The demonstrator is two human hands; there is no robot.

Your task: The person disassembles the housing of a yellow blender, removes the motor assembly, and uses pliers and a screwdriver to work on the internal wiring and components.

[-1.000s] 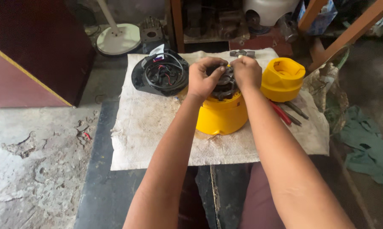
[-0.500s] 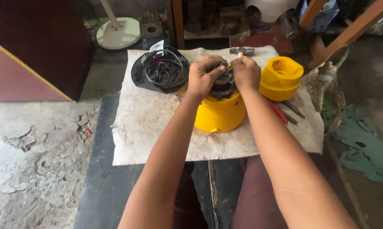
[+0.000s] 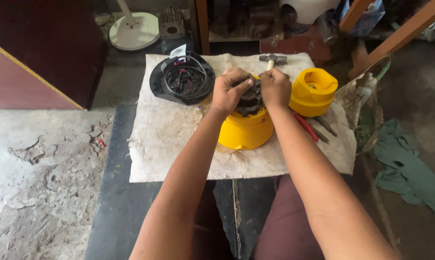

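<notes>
A yellow plastic housing [image 3: 245, 131] stands on a pale cloth [image 3: 179, 144]. A dark metal motor part [image 3: 248, 99] sits in its top. My left hand [image 3: 229, 89] grips that part from the left and my right hand [image 3: 275, 87] grips it from the right, fingers curled over it. A black round cover with red and black wires [image 3: 182, 78] lies to the left of my hands. A second yellow housing piece [image 3: 313, 91] stands to the right.
A hammer [image 3: 272, 59] lies at the cloth's far edge. Red-handled pliers [image 3: 306, 126] and dark tools [image 3: 325, 127] lie right of the housing. A white round stand base [image 3: 133, 30] sits on the floor behind. Green cloth [image 3: 405, 168] lies on the right, a dark cabinet [image 3: 39, 53] on the left.
Both hands stay on the motor part atop the yellow housing, with only small finger shifts. The view has shifted slightly.
</notes>
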